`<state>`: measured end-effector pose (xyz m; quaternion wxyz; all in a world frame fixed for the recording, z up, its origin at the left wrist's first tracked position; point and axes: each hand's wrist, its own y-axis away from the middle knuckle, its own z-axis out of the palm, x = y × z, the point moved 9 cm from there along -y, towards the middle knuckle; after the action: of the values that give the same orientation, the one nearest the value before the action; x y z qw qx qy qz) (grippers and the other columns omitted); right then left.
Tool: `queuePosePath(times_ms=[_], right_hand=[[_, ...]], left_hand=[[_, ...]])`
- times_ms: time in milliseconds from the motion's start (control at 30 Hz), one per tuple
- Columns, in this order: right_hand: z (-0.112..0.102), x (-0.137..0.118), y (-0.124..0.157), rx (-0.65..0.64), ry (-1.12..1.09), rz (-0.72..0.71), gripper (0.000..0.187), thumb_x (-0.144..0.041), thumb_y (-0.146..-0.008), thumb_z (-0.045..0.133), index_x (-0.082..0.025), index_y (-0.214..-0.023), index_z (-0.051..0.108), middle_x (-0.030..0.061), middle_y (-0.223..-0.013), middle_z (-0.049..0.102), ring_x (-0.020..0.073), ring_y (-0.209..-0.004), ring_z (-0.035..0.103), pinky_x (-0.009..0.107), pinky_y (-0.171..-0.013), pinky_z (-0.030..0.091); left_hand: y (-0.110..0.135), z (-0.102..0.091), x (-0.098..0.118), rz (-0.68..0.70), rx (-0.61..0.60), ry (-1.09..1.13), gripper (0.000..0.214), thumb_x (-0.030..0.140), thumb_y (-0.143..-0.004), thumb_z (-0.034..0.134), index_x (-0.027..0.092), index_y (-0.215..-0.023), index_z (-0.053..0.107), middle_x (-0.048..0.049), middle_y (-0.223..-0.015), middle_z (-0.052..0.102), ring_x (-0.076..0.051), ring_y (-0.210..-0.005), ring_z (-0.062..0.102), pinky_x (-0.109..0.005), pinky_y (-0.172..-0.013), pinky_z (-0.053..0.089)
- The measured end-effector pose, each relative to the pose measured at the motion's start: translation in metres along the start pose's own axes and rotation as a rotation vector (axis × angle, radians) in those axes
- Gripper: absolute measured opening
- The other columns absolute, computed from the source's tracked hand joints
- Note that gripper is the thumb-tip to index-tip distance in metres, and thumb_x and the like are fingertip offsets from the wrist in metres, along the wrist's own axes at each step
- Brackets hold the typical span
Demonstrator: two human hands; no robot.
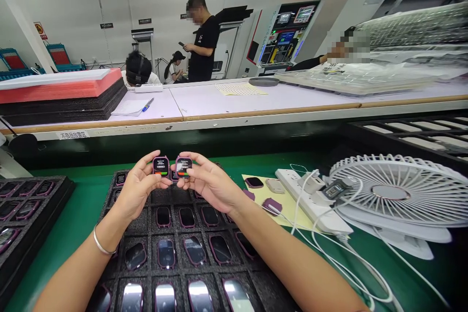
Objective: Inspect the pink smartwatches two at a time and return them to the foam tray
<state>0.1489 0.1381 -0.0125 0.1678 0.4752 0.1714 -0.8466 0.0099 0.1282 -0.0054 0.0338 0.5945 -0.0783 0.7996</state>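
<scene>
Currently both hands grip: left hand (139, 186) pinches a small square purple-cased watch body (161, 166), screen lit, by its edges — right hand (210, 184) pinches a second purple watch body (183, 166) just beside it, nearly touching, both over the far end of the black foam tray (175, 233).

Two hands are working: the left hand (137, 187) is keeping one watch (161, 166) in its grip, and the right hand (210, 185) is keeping a second watch (183, 166). Two foam trays are lying on the tabletop (80, 214). The front tray (144, 224) is showing five watches in each of its two nearest rows; arms are hiding some of the rest. The left tray (62, 190) is running out of view, so its count is unclear. One fan (398, 192), one power strip (292, 183) and one yellow sheet (261, 195) carrying four small pieces are lying alongside. Four other people are working beyond.
</scene>
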Motion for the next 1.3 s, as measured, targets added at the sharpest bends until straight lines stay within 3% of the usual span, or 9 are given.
queuePosePath(times_ms=[533,1300], right_hand=[[0.009,-0.012,0.004,-0.036,0.142,-0.132,0.045,-0.014,-0.076,0.068,-0.024,-0.117,0.054,0.0032,-0.101,0.068,0.0142,-0.074,0.067,0.032,-0.074,0.053],[0.009,-0.013,0.005,-0.029,0.172,-0.161,0.043,-0.015,-0.078,0.067,-0.024,-0.119,0.056,0.0024,-0.095,0.066,0.0153,-0.076,0.067,0.035,-0.08,0.055]], left_hand=[[0.002,0.006,0.005,0.134,-0.058,-0.098,0.051,0.017,-0.078,0.07,0.02,-0.127,0.055,-0.0064,-0.109,0.067,-0.012,-0.072,0.069,-0.027,-0.072,0.058],[0.007,0.01,0.012,0.16,-0.046,-0.106,0.052,0.017,-0.075,0.073,0.02,-0.124,0.056,-0.0071,-0.11,0.068,-0.012,-0.071,0.069,-0.028,-0.073,0.059]])
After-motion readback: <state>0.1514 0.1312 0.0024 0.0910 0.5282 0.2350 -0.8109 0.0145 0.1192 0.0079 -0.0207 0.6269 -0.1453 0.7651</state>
